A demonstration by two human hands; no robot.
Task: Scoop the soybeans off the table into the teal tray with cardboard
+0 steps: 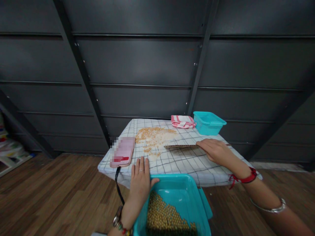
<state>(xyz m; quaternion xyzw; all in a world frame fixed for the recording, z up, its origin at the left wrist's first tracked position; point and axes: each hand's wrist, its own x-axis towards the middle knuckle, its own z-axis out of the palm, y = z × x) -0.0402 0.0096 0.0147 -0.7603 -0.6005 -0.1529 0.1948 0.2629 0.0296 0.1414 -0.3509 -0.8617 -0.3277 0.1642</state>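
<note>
My left hand (141,178) lies flat with fingers stretched out on the checked tablecloth (187,162), its thumb by the rim of a teal tub (188,185) that holds yellow beans (164,216). My right hand (215,150) rests palm down on the end of a flat brown strip, like a ruler or piece of card (180,146), which lies across the cloth. A heap of mixed beans and white grains (154,137) is spread just beyond the strip, between both hands.
A pink phone (122,152) with a black strap lies at the table's left edge. A pink striped cloth (182,121) and a smaller teal tub (208,122) sit at the far side. A dark metal wall stands behind; wood floor surrounds the small table.
</note>
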